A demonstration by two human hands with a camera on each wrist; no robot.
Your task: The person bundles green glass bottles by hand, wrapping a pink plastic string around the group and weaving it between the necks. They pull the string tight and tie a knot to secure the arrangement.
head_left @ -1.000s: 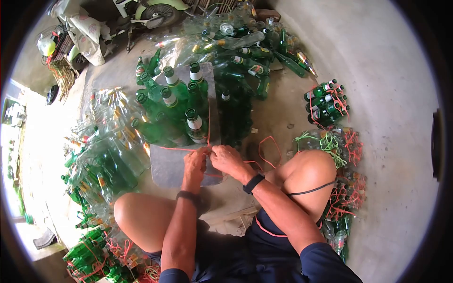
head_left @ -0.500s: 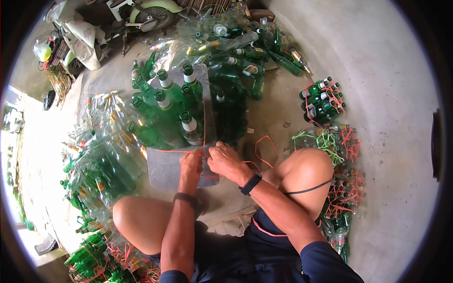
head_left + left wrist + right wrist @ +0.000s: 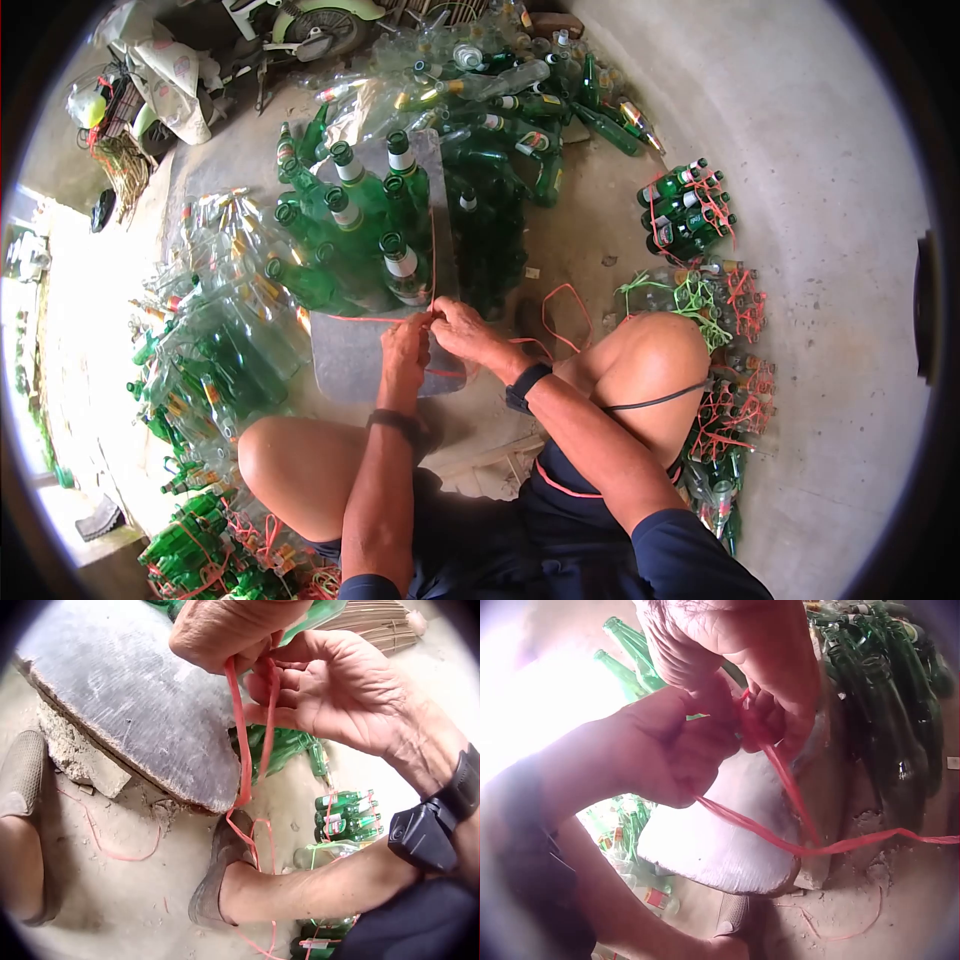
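Observation:
Several green bottles [image 3: 345,215] stand grouped on a grey slab [image 3: 350,360], with red twine [image 3: 360,319] running along their near side and up the right side. My left hand [image 3: 404,345] pinches the twine at the group's near right corner, its fingers curled. Touching it, my right hand [image 3: 470,332] grips twine at the same spot. In the left wrist view two strands of twine [image 3: 240,735] hang down from the fingers. The right wrist view shows the twine [image 3: 780,772] leaving both hands; the crossing between the fingertips is partly hidden.
Loose bottles [image 3: 500,90] lie piled behind the slab, and more bottles [image 3: 230,330] lie at the left. Tied bundles [image 3: 690,215] rest along the right wall. A parked motorbike [image 3: 325,30] stands at the back. My knees flank the slab's near end.
Both hands stay at the bundle's corner. Since half a second ago, the right hand has shifted slightly left, closer against the left. The whole view has moved a little since the first frame.

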